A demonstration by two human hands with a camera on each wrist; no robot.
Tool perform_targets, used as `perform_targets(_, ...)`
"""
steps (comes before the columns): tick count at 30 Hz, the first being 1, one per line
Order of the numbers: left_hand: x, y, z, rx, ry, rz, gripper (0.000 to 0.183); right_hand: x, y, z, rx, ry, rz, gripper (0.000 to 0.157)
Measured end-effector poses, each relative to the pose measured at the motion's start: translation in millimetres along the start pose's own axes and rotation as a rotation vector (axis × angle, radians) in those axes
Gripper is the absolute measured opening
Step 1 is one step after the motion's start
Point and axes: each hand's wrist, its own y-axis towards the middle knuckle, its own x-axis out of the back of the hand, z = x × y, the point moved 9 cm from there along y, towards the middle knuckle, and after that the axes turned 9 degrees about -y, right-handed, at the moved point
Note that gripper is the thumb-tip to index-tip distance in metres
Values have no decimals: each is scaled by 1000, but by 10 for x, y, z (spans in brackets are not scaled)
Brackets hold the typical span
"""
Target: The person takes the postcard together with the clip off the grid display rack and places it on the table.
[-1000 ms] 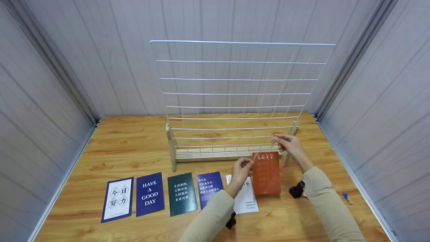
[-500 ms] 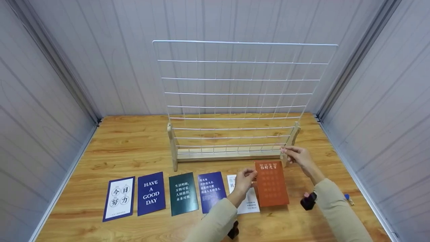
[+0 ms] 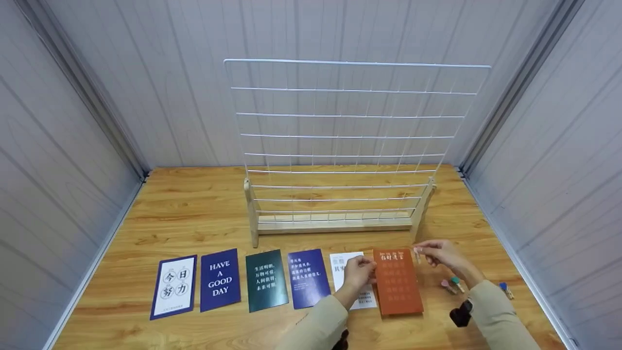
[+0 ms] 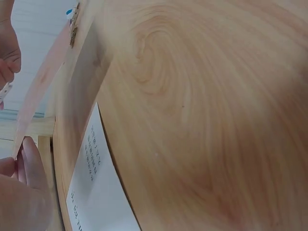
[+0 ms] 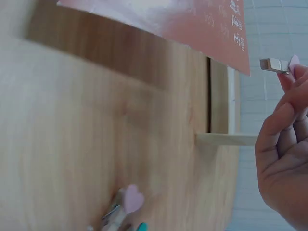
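My left hand (image 3: pixel 359 274) pinches the left edge of an orange-red card (image 3: pixel 398 287) with white lettering, held above the table. In the left wrist view the card (image 4: pixel 41 79) is seen nearly edge-on, between thumb and fingers. My right hand (image 3: pixel 444 257) pinches a small wooden clothespin (image 3: pixel 418 255) near the card's upper right corner. The right wrist view shows the clothespin (image 5: pixel 274 65) with a pink heart on it, apart from the card. Partly behind my left hand lies a white card (image 3: pixel 347 265) with dark print.
A white wire grid rack (image 3: pixel 335 155) on a wooden stand (image 3: pixel 335 224) rises behind the cards. Further left lie a purple card (image 3: pixel 308 279), a green card (image 3: pixel 267 281), a blue card (image 3: pixel 220 279) and a blue-bordered card (image 3: pixel 173 287). Loose clothespins (image 3: pixel 448 287) lie at right.
The card and both hands have come down and towards me, away from the rack. They have also shifted right. Loose clothespins beside my right arm now show.
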Motion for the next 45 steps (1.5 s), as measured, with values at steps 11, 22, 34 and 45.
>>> perform_targets(11, 17, -24, 149, 44, 44, -38, 4, -98, -202, -444, -114, -14, 39, 46)
perform_targets(22, 34, -23, 171, 77, 128, -57, 5, -102, -307, -718, -209, -95, 34, 38)
perform_targets(34, 44, -47, 63, 18, 262, -60, 14, -87, -321, -689, -87, -123, 111, 34)
perform_targets(45, 87, -60, 36, 13, 284, -70, 14, -65, -326, -708, -91, -139, 86, 31)
